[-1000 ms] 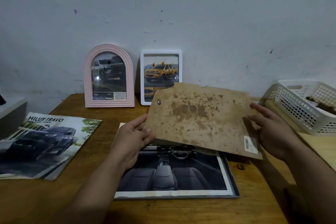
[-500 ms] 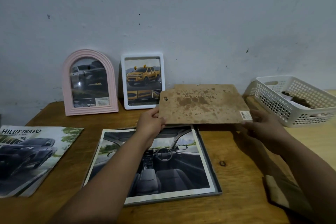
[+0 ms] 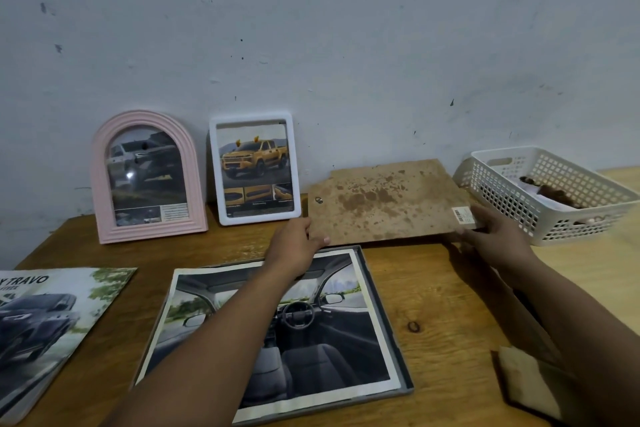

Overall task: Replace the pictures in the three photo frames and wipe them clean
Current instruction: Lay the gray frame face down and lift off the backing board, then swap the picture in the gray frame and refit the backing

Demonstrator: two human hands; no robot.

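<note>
Stained brown backing board (image 3: 388,201) held at the far side of the wooden table (image 3: 443,308), close to the wall (image 3: 346,28), tilted with its far edge raised. Blotchy dark spots across its face; small metal fitting near its left edge; barcode sticker (image 3: 462,215) at the near right corner.

Left hand (image 3: 294,248) grips the board's near left corner, thumb on top, fingers curled beneath. Right hand (image 3: 495,236) pinches the near right corner just beside the sticker, thumb on top.

Just nearer than the board: grey frame (image 3: 384,302) lying flat and open, with a car-interior print (image 3: 277,326) resting in it (steering wheel and seats visible). The left forearm crosses over this print.

Left of the board, leaning against the wall: white rectangular frame (image 3: 254,168) showing a yellow pickup truck; further left, pink arched frame (image 3: 145,177) with a dim vehicle picture and a glare spot on the glazing.

Right of the board, nearly touching it: white perforated plastic basket (image 3: 540,194), something brownish inside, not identifiable.

Far left of the board, at the table's near edge: brochure (image 3: 48,322) reading "TRAVO", dark pickup on the cover.

Near right, under the right forearm: pale flat object (image 3: 523,381), partly hidden, cannot tell what.
</note>
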